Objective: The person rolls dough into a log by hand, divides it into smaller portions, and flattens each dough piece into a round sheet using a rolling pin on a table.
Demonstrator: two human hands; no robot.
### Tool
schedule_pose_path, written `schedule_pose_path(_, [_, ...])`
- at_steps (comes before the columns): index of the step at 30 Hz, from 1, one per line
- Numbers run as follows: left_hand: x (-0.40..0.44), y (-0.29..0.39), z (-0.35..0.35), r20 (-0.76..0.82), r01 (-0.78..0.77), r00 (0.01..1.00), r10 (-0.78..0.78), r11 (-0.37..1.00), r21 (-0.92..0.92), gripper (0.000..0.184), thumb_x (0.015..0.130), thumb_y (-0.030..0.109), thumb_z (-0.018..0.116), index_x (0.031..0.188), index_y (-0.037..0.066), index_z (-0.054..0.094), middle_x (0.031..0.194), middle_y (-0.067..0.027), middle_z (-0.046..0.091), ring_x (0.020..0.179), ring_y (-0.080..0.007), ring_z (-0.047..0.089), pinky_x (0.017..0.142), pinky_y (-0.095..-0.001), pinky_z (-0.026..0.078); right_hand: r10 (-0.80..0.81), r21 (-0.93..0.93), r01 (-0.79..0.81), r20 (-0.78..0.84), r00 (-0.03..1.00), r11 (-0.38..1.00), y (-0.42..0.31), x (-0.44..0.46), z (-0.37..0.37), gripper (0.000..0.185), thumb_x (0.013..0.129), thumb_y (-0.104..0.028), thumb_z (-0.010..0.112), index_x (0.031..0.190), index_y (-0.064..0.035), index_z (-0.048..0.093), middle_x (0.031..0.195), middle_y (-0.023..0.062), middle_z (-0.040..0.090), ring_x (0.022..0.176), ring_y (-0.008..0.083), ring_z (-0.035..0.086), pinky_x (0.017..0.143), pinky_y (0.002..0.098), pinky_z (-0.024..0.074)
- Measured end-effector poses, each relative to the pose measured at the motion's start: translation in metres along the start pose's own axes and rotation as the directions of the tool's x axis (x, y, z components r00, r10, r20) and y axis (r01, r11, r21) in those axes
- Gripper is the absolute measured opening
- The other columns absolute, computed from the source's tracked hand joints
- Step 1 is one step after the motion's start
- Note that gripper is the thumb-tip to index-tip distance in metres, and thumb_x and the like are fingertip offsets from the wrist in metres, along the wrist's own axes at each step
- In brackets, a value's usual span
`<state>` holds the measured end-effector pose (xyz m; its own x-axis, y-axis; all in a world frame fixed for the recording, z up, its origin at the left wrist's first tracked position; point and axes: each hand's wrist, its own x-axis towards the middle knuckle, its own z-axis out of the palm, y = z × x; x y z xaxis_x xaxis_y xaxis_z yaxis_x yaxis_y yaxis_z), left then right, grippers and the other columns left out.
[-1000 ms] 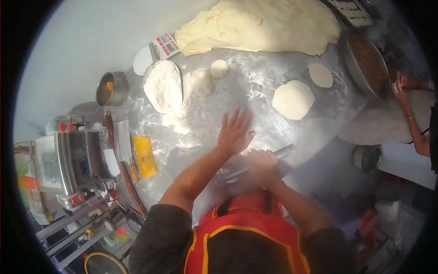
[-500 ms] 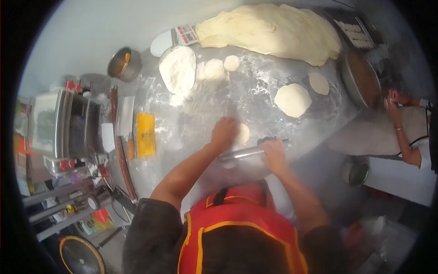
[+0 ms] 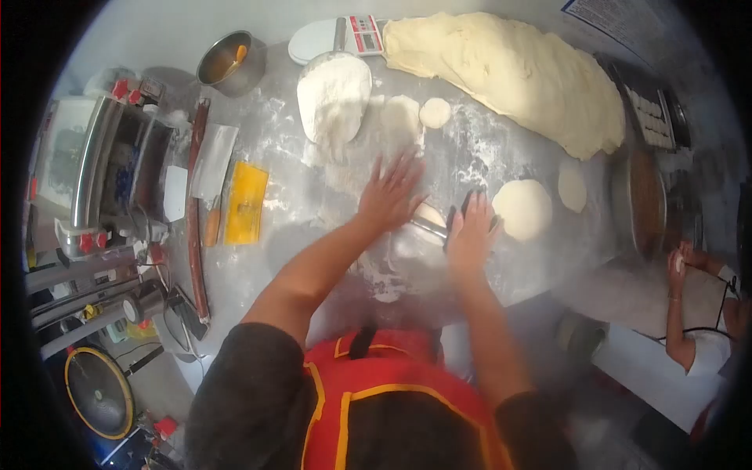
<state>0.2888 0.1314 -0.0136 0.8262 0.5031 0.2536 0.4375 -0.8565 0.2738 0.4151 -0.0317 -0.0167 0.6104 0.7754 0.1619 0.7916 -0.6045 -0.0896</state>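
Observation:
A metal rolling pin (image 3: 427, 225) with dark ends lies slantwise in front of me on the floured table. My right hand (image 3: 471, 227) holds it down under the palm, fingers reaching forward over it. Under and just beyond the pin is a small piece of dough (image 3: 431, 212), mostly covered. My left hand (image 3: 392, 190) is open, its fingers spread over the tabletop and its thumb close to that dough. To the right of my right hand lies a rolled-out dough round (image 3: 522, 210), with a smaller one (image 3: 573, 187) beyond it.
A large dough sheet (image 3: 501, 74) covers the back. A scoop of flour (image 3: 334, 94) rests near a scale (image 3: 365, 35). At left are a pot (image 3: 232, 64), a yellow scraper (image 3: 246, 205) and a long wooden stick (image 3: 195, 211). Another person's hands (image 3: 680, 258) are at right, near a large pan (image 3: 638, 207).
My left hand has opened from a closed pose and reaches forward. My right hand and the rolling pin have moved forward, onto the small dough. The camera view has shifted.

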Motion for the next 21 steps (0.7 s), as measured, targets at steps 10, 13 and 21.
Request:
schedule_pose_path(10, [0.018, -0.013, 0.01, -0.043, -0.083, 0.995, 0.085, 0.995, 0.05, 0.069, 0.09, 0.04, 0.057, 0.143, 0.001, 0.035, 0.149, -0.0162, 0.034, 0.142, -0.0298, 0.026, 0.116, -0.0499, 0.02, 0.003, 0.08, -0.001, -0.014, 1.0, 0.997, -0.002, 0.009, 0.0, 0.062, 0.095, -0.033, 0.048, 0.145, -0.0016, 0.031, 0.15, 0.0178, 0.033, 0.141, 0.0311, 0.028, 0.115, 0.0536, 0.0144])
schedule_pose_path(13, [-0.066, -0.004, 0.001, 0.097, -0.045, 0.994, 0.051, 0.997, -0.062, 0.066, 0.091, 0.037, 0.056, 0.142, 0.0, 0.036, 0.147, -0.0183, 0.036, 0.141, -0.0316, 0.029, 0.115, -0.0509, 0.02, -0.06, 0.176, 0.024, 0.201, 0.978, 0.984, -0.016, -0.055, -0.015, 0.068, 0.088, -0.029, 0.057, 0.144, 0.0003, 0.031, 0.149, 0.0209, 0.033, 0.139, 0.0351, 0.029, 0.115, 0.0518, 0.0166])
schedule_pose_path(21, [-0.049, 0.004, 0.012, 0.153, 0.121, 0.986, -0.07, 0.926, -0.359, 0.052, 0.083, 0.034, 0.065, 0.121, 0.0, 0.053, 0.124, -0.0218, 0.056, 0.12, -0.0356, 0.049, 0.104, -0.0462, 0.037, -0.231, 0.354, 0.233, -0.049, 0.972, 0.906, -0.007, -0.076, -0.015, 0.045, 0.081, -0.01, 0.061, 0.123, 0.0001, 0.049, 0.13, 0.0228, 0.049, 0.118, 0.0412, 0.046, 0.098, 0.0507, 0.0362])
